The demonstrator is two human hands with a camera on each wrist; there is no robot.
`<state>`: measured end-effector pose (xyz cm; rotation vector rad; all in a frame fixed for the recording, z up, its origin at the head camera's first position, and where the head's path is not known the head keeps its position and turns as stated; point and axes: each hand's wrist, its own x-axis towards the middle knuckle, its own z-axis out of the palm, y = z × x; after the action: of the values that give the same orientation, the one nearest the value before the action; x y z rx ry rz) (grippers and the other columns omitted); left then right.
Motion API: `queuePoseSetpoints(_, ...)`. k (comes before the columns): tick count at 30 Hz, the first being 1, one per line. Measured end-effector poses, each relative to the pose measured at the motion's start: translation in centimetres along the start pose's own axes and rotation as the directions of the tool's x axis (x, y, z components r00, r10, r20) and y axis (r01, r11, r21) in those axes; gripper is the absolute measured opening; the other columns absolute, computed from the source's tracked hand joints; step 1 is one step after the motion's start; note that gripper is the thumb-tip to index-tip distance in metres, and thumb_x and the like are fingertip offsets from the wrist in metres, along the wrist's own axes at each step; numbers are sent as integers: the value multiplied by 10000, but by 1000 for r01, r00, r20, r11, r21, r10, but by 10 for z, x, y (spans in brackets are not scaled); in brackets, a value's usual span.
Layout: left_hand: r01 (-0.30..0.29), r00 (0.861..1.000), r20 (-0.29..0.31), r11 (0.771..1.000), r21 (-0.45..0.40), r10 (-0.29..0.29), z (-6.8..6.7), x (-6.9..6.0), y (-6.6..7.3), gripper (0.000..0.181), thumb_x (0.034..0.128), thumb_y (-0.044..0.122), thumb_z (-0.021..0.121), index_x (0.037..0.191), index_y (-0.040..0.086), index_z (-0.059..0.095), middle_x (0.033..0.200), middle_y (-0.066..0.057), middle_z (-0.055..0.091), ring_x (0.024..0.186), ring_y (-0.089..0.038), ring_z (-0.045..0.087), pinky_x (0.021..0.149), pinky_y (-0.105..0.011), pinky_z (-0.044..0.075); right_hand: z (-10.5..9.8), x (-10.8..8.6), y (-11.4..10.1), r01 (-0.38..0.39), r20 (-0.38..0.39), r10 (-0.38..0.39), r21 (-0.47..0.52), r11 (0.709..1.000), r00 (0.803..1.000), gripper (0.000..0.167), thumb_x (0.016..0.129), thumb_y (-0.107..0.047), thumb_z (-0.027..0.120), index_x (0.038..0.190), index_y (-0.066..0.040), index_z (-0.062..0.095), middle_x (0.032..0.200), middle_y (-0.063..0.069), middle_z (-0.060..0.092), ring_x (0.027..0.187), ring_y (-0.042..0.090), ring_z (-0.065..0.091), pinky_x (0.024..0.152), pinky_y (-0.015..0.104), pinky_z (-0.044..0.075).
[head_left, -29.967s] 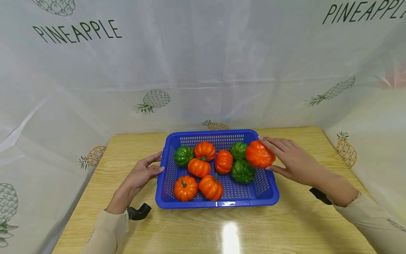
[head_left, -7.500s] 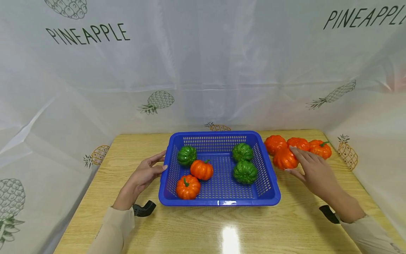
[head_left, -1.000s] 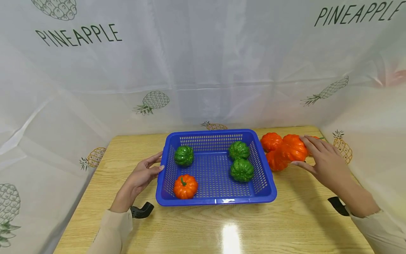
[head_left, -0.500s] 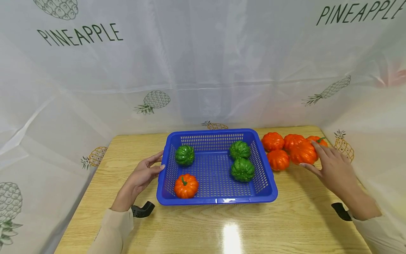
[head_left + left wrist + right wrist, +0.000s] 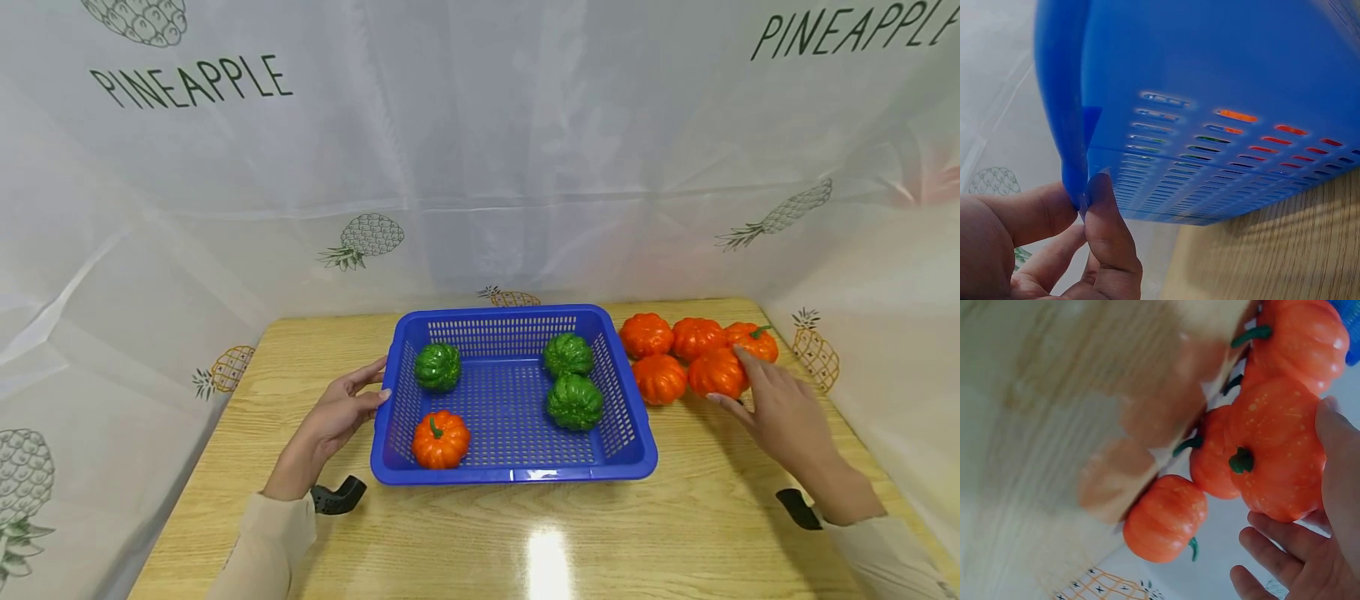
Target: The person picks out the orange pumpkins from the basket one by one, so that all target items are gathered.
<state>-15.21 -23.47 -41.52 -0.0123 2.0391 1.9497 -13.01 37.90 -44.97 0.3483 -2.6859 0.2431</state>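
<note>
My left hand [image 5: 341, 410] pinches the left rim of a blue plastic basket [image 5: 517, 477] between thumb and finger, clear in the left wrist view. Inside the basket lie one orange pumpkin [image 5: 441, 440] at the front left, a green pumpkin [image 5: 437, 367] at the back left, and two green pumpkins touching at the right. To the basket's right, my right hand [image 5: 787, 408] holds another orange pumpkin [image 5: 1279, 447] between thumb and fingers. In the right wrist view its green stem faces the camera. It sits in front of several orange pumpkins [image 5: 697, 337]; whether it touches the table is unclear.
The wooden table [image 5: 420, 533] carries everything. A white sheet [image 5: 480, 167] with printed pineapples hangs behind and along both sides. The group of orange pumpkins stands between the basket's right wall and the table's far right corner.
Since half a minute ago, most orange pumpkins have gone from the basket to the table on its right. Just now my right hand has lowered the held pumpkin right and forward of the row. Left hand stays.
</note>
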Motion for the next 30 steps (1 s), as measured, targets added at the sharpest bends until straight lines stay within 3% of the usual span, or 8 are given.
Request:
queuePoseSetpoints(9,1,1000,3,1000,-6,-1,0,-1,0,666,1063,-13,552,1668,25,276,1513,-265,381,908,-57,672,824,-203,571,11,-5,0,-21,25,21,26,999,999,791,967,-333,780,1473,158,423,1170,483,609,1068,647,592,881,752,467)
queuePoseSetpoints(13,1,1000,4,1000,-6,-1,-1,-1,0,665,1065,-8,551,1669,27,276,1521,-268,374,915,-58,671,831,-205,571,14,-6,0,-32,35,30,40,999,999,783,982,-328,764,1465,177,410,1101,484,626,975,657,615,797,736,501)
queuePoseSetpoints(20,-1,1000,1,1000,-3,1,-1,-2,0,663,1064,-5,558,1667,26,284,1520,-266,378,912,-63,673,834,-206,572,17,-3,-3,-65,64,61,62,996,996,774,1018,-323,721,1469,196,366,1133,505,599,920,667,620,688,719,527)
queuePoseSetpoints(24,-1,1000,-1,1000,-6,1,-1,-2,0,662,1065,-7,557,1667,25,284,1512,-266,384,917,-62,673,834,-207,572,18,-4,-3,-73,82,69,45,996,994,770,1034,-350,695,1466,190,356,1181,510,582,1000,680,598,755,734,520)
queuePoseSetpoints(30,4,1000,0,1000,-8,-4,0,-1,0,665,1062,-3,565,1667,31,290,1502,-255,393,925,-68,674,844,-209,577,15,-7,1,-132,166,127,21,991,978,835,1064,-446,621,1529,173,309,1355,513,467,1163,725,469,921,796,422)
